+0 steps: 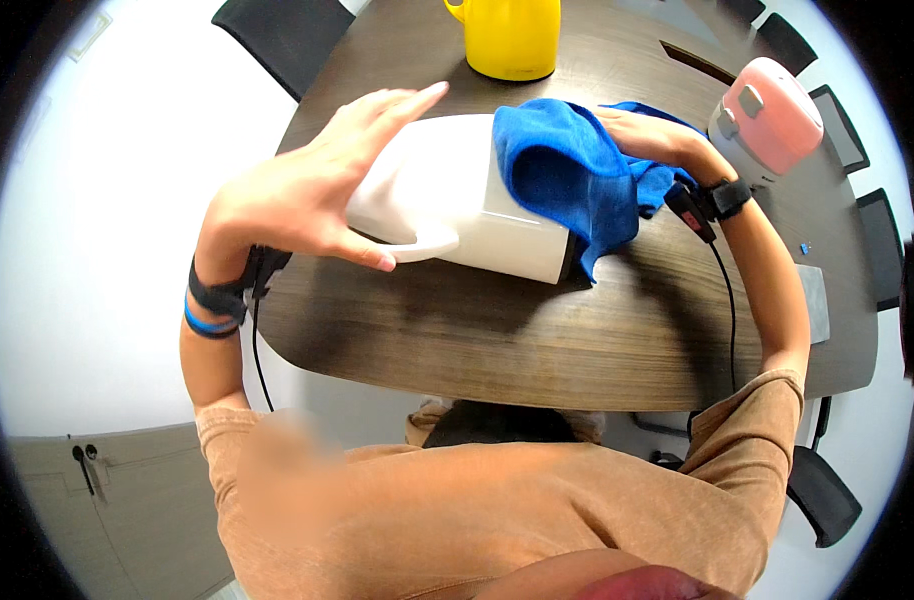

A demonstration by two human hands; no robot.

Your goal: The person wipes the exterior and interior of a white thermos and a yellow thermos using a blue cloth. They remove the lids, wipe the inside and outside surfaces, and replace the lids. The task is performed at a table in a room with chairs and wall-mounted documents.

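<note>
A white jug (447,180) lies tilted on its side across the table, its dark-edged base toward the right. Its handle (422,246) is on the near side. Around the jug's left end my left hand (307,195) is open, fingers stretched out and thumb beside the handle. A blue cloth (577,165) is draped in folds over the base end. My right hand (649,135) reaches round from the right and holds the cloth against the jug; its fingertips are hidden in the folds.
A yellow jug (512,40) stands beyond the white one. At the right is a pink-and-white container (767,115) with a latch. A flat grey object (813,303) lies near the right edge of the wooden table (427,345). Black chairs (282,40) surround it. Cables hang from both wrists.
</note>
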